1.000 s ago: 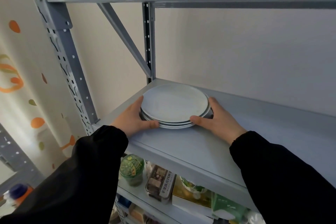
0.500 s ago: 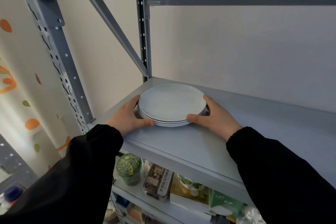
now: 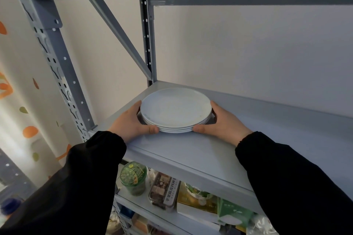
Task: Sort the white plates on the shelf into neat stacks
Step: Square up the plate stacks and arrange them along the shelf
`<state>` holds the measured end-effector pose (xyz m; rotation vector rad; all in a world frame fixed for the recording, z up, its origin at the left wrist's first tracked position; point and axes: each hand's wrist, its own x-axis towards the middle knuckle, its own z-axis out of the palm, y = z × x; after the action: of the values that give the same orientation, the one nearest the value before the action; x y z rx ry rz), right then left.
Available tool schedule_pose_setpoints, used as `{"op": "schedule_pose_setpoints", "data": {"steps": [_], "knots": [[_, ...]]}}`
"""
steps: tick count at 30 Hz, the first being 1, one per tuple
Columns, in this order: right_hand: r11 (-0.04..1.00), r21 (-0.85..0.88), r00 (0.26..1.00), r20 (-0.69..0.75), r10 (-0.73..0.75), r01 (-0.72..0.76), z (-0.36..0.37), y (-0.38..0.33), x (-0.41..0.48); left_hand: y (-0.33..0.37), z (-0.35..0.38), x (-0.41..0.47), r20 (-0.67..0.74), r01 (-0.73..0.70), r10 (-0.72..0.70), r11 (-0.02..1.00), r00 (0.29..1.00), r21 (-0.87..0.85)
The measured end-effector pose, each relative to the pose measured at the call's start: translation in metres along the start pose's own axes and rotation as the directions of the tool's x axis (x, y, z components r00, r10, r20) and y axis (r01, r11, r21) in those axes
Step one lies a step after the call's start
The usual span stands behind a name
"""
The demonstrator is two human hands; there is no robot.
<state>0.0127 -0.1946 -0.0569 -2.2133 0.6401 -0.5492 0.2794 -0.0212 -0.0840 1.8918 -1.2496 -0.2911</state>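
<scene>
Gripping round white plate stack (image 3: pixel 175 109) on grey metal shelf (image 3: pixel 193 151).
Curled round opposite rims with left hand (image 3: pixel 131 124), right hand (image 3: pixel 223 122); thumbs in front.

Packets on the lower shelf: print in sight, almost none of it legible

The only real line of writing is on the white side strip of a dark, clear-topped food box (image 3: pixel 165 191) on the lower shelf (image 3: pixel 137 203). It is a row of dark Chinese characters running lengthwise, too blurred to read with certainty. The green jar (image 3: pixel 133 179) just beside it has a small yellow sticker on its lid, and the green carton (image 3: pixel 232 211) further right shows faint white marks. I cannot make out either.
</scene>
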Motion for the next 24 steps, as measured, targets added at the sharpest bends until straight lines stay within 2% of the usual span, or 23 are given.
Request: {"op": "schedule_pose_setpoints", "data": {"steps": [15, 20, 24], "knots": [[0.999, 0.005, 0.999, -0.007, 0.041, -0.041, -0.005, -0.008, -0.008, 0.000, -0.005, 0.002, 0.095, 0.038, -0.029, 0.995, 0.995, -0.090], [0.999, -0.009, 0.999, 0.010, 0.052, -0.052, -0.014, -0.013, -0.019, 0.001, -0.004, 0.008, 0.152, 0.043, -0.034, 0.998, 0.988, -0.055], [0.996, 0.040, 0.996, -0.040, 0.080, -0.078, -0.029, -0.004, -0.034, 0.023, 0.012, 0.012, 0.172, 0.027, -0.025, 1.000, 0.985, -0.010]]}}
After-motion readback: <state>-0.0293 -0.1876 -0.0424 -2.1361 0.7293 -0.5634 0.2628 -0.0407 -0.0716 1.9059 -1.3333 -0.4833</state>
